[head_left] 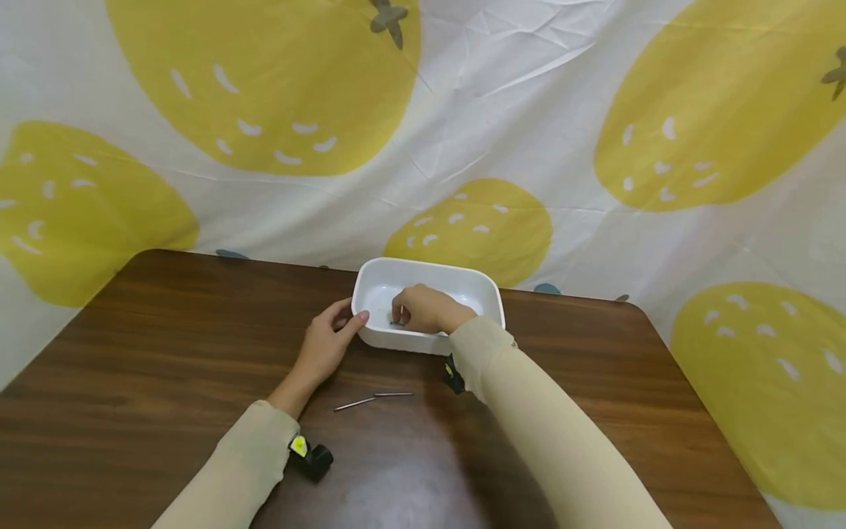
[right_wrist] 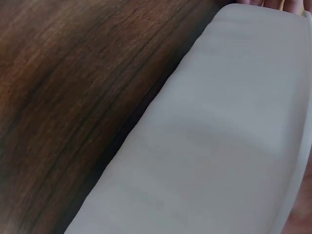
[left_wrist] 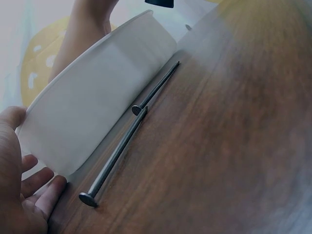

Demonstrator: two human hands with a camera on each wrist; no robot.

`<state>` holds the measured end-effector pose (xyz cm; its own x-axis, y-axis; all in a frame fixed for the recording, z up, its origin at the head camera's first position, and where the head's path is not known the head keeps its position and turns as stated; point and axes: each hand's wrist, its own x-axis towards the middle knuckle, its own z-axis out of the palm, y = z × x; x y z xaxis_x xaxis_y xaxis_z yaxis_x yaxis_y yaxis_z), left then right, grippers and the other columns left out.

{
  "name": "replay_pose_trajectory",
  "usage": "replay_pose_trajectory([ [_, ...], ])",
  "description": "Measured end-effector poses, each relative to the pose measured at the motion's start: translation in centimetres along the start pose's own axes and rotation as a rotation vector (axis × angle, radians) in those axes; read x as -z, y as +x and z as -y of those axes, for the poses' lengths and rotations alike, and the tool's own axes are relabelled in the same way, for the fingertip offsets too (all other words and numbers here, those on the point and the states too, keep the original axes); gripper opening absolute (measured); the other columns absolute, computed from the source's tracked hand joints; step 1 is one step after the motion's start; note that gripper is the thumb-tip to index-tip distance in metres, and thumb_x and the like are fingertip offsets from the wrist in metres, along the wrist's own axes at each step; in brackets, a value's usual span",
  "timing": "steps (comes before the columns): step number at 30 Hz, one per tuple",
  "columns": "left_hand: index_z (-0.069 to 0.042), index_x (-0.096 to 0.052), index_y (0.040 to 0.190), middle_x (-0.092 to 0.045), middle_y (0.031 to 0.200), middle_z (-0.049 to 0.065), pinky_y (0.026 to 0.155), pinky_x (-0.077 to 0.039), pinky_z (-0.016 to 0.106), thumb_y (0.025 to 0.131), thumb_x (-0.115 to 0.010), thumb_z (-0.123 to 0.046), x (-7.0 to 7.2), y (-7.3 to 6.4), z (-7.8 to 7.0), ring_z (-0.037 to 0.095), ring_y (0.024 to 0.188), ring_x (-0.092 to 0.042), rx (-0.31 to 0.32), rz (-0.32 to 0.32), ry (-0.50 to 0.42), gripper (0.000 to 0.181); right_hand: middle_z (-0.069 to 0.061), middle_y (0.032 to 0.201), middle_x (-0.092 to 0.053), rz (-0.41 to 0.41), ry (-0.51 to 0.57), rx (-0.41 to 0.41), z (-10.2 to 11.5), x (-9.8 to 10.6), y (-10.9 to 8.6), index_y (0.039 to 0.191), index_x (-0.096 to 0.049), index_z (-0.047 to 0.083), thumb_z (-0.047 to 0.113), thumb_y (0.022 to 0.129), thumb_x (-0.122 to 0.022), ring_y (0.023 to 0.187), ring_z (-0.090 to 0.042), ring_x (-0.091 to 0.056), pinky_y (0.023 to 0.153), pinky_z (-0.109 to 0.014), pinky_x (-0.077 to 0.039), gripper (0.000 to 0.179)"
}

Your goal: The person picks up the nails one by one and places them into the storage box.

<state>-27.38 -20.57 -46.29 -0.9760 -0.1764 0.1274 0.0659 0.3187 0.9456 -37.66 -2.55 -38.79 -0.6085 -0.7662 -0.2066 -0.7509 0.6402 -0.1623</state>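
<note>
My left hand (head_left: 325, 342) grips the left end of a white rectangular basin (head_left: 429, 344), its thumb over the rim and its fingers against the outer wall. Reaching over the near rim, my right hand (head_left: 423, 307) is down inside the basin with curled fingers. At its fingertips shows a small, thin dark piece (head_left: 395, 323), like a nail, mostly hidden by the hand. Two metal nails lie almost end to end on the table in front of the basin: a nearer nail (left_wrist: 114, 158) and a farther nail (left_wrist: 158, 87) in the left wrist view.
The basin stands near the back edge of a brown wooden table (head_left: 198, 353). Behind it hangs a white cloth (head_left: 489, 132) printed with big yellow fruit. In the right wrist view the basin's long outer wall (right_wrist: 204, 126) fills much of the picture.
</note>
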Motion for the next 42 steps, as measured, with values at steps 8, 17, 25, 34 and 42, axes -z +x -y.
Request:
replay_pose_trajectory([
  [8,-0.005,-0.053,0.145,-0.059,0.144,0.019,0.098,-0.054,0.041,0.099,-0.064,-0.035,0.0,0.1,0.0,0.033,0.123,-0.065,0.007,-0.01,0.003,0.056,-0.002,0.088,-0.071,-0.173,0.054,0.058,0.0,1.0,-1.9,0.098,-0.074,0.011,0.008,0.089,-0.07,0.082,-0.014,-0.063,0.076,-0.029,-0.052,0.01],
  [17,-0.004,-0.053,0.145,-0.059,0.143,0.02,0.1,-0.054,0.045,0.1,-0.063,-0.035,0.1,-0.1,-0.1,0.034,0.124,-0.065,0.008,-0.019,0.013,0.056,0.0,0.087,-0.069,-0.361,0.071,0.156,3.1,1.5,-6.4,0.099,-0.073,0.01,0.01,0.088,-0.072,0.082,-0.013,-0.064,0.077,-0.028,-0.054,0.011],
  [25,-0.004,-0.053,0.144,-0.059,0.143,0.019,0.1,-0.054,0.046,0.099,-0.063,-0.035,0.0,-0.3,-0.4,0.033,0.124,-0.064,0.014,-0.018,0.02,0.056,0.003,0.095,-0.071,-0.398,0.03,0.222,5.6,-1.1,-9.2,0.1,-0.072,0.014,0.013,0.085,-0.076,0.087,-0.014,-0.067,0.079,-0.03,-0.056,0.015],
  [34,-0.005,-0.053,0.145,-0.059,0.144,0.018,0.1,-0.053,0.042,0.099,-0.064,-0.035,0.1,0.0,-0.4,0.032,0.124,-0.065,0.006,-0.021,0.013,0.055,0.003,0.099,-0.07,-0.233,0.016,0.166,5.5,-3.4,-9.2,0.104,-0.071,0.015,0.012,0.078,-0.079,0.087,-0.014,-0.065,0.08,-0.033,-0.055,0.028],
  [42,-0.006,-0.051,0.147,-0.056,0.147,0.017,0.103,-0.052,0.044,0.1,-0.062,-0.038,0.1,-0.2,-0.1,0.032,0.127,-0.063,0.029,-0.01,0.033,0.058,0.004,0.093,-0.067,-0.141,-0.013,0.187,5.6,-4.3,-8.7,0.103,-0.069,0.016,0.009,0.078,-0.08,0.08,-0.011,-0.06,0.072,-0.027,-0.052,0.028],
])
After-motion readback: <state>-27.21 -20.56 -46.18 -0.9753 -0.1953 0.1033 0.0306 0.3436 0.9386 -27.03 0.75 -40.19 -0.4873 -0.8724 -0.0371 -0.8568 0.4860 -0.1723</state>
